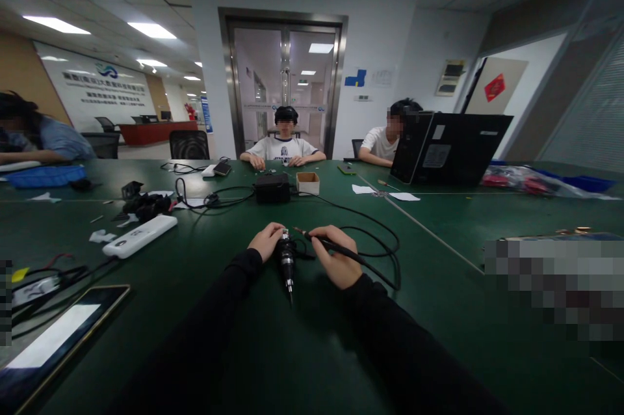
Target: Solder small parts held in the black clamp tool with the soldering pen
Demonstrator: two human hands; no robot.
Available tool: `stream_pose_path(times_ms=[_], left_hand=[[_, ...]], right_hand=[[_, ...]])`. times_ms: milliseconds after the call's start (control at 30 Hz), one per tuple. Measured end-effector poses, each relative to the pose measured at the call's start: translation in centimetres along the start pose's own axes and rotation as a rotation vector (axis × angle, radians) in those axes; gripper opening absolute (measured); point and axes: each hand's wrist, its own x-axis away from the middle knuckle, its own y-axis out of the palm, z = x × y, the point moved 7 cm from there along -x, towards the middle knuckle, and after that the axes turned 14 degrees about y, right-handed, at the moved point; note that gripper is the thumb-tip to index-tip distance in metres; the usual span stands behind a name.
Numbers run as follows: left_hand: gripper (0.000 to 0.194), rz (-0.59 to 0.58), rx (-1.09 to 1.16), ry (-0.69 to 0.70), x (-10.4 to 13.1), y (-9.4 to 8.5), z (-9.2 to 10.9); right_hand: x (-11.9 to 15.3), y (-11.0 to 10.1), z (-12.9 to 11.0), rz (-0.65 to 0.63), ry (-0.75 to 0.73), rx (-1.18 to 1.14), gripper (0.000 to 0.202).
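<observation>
A black-and-silver electric screwdriver [287, 260] lies in front of me, its thin metal bit pointing toward me. The fingertips of my left hand [266, 242] are closed at its far end, where a small silver part shows; the finger undersides are hidden. My right hand [340, 259] grips a soldering iron [336, 246] like a pen. The iron's thin tip points left, close to the screwdriver's far end; whether they touch I cannot tell. From the iron's rear, a black cable [397, 252] loops over the green table [312, 350].
Beyond my hands stand a black box [272, 188] and a small open cardboard box [308, 184]. To the left lie a white power strip [141, 236], tangled cables and a phone [63, 350]. A computer case [439, 148] stands at right. Several people sit around the table.
</observation>
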Motion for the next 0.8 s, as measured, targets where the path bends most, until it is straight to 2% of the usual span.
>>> stream_pose_path(times_ms=[133, 400, 800], left_hand=[[0.026, 0.037, 0.179, 0.058, 0.0, 0.4, 0.3], [0.027, 0.083, 0.404, 0.076, 0.3, 0.3, 1.1], [0.024, 0.11, 0.443, 0.099, 0.4, -0.1, 1.6]], right_hand=[[0.2, 0.4, -0.3, -0.035, -0.007, -0.004, 0.013], [0.7, 1.0, -0.6, -0.063, -0.039, 0.002, 0.012], [1.0, 1.3, -0.6, -0.088, -0.056, -0.013, 0.014]])
